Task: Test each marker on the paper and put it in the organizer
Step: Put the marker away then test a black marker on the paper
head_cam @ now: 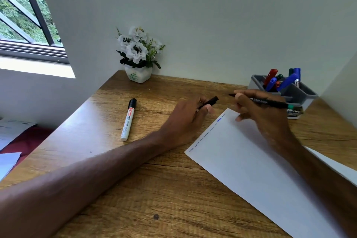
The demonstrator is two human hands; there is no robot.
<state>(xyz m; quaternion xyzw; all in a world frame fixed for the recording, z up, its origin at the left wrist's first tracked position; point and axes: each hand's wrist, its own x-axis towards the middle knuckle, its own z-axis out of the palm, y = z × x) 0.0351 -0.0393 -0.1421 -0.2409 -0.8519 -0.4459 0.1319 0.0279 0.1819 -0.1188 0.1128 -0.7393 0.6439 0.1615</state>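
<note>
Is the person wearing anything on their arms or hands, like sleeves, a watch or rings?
No. Both forearms are bare as far as the picture shows, with no sleeves in view. The left hand and right hand show no gloves, watch, bracelet or rings.

On the wooden desk [116, 179] a white sheet of paper [260, 170] lies at the right. A capped whiteboard marker [128, 120] lies to its left. A potted white flower [138, 54] stands against the wall behind. The grey plastic organizer [301, 93], holding what seem several markers [286, 81], sits at the far right corner.
</note>
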